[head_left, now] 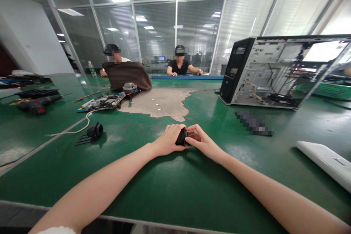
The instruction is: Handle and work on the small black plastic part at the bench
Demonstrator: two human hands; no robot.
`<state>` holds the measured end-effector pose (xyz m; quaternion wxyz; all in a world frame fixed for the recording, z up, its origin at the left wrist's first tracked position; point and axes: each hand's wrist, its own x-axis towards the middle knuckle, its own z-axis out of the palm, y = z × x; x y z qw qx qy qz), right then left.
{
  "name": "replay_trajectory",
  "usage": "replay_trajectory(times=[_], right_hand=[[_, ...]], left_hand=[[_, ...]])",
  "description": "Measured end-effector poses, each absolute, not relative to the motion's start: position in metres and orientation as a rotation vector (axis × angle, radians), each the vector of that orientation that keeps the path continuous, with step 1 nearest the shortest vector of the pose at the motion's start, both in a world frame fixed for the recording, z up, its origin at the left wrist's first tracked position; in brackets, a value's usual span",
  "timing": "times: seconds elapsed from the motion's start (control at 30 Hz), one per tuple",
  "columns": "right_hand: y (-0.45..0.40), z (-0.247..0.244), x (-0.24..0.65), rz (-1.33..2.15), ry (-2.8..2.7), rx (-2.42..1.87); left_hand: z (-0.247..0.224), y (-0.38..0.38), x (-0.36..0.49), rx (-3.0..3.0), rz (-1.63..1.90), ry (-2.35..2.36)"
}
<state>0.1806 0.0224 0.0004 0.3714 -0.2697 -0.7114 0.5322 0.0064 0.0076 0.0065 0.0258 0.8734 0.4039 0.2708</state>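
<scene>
A small black part, its exact kind too small to make out, is held between both hands just above the green table. Closed around its left side is my left hand, the fingers curling over the far edge. My right hand grips its right side between thumb and fingertips. Some of the part is hidden behind the fingers. To the left lies another black piece with a round opening and flat prongs.
On the right stand an open computer case, a pixelated dark object and a white casing. A circuit board, a cable and a power drill lie left. Two people sit across the green table.
</scene>
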Motion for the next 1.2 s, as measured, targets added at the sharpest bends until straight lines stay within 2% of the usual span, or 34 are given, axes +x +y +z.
replay_trajectory(times=[0.3, 0.63, 0.87, 1.2], right_hand=[[0.02, 0.0067, 0.1826, 1.435, -1.844, -0.625], [0.0251, -0.0013, 0.181, 1.338, -1.836, -0.725], [0.0228, 0.0031, 0.1835, 1.453, -1.851, -0.595], [0.0232, 0.0032, 0.1802, 1.352, -1.817, -0.708]], left_hand=[[0.0068, 0.0076, 0.0063, 2.673, 0.813, 1.27], [0.0078, 0.007, 0.007, 2.696, 0.83, 1.252], [0.0071, 0.0076, 0.0059, 2.699, 0.817, 1.256], [0.0078, 0.0073, 0.0057, 2.704, 0.83, 1.236]])
